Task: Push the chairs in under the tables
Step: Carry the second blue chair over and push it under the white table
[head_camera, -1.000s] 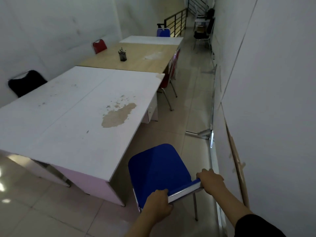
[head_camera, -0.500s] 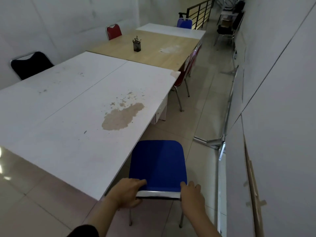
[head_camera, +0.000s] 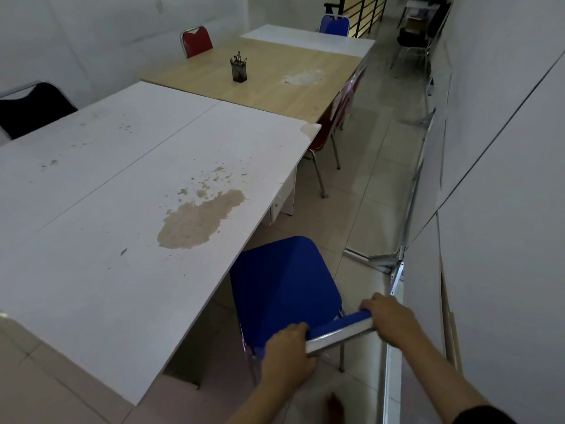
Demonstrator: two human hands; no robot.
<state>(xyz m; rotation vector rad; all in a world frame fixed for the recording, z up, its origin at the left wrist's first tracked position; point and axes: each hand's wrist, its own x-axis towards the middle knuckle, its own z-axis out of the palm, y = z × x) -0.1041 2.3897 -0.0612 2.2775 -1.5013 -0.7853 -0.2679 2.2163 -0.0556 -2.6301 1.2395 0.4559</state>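
A blue chair [head_camera: 282,286] with a chrome frame stands at the right side of the white table [head_camera: 122,209], which has a brown worn patch. The seat's left corner lies under the table edge. My left hand [head_camera: 289,353] grips the left end of the backrest top. My right hand [head_camera: 386,319] grips the right end. Further along, a red chair [head_camera: 331,130] sits partly under the wooden table [head_camera: 260,81].
A white wall panel [head_camera: 489,209] runs close on the right, leaving a narrow tiled aisle. A metal bracket [head_camera: 379,260] lies on the floor. A black chair [head_camera: 30,107], another red chair [head_camera: 195,41] and a far blue chair [head_camera: 334,24] stand around the tables. A pen holder [head_camera: 239,68] sits on the wooden table.
The chair has turned so its seat points toward the table, and its corner has slid under the edge. Both hands kept their hold on the backrest.
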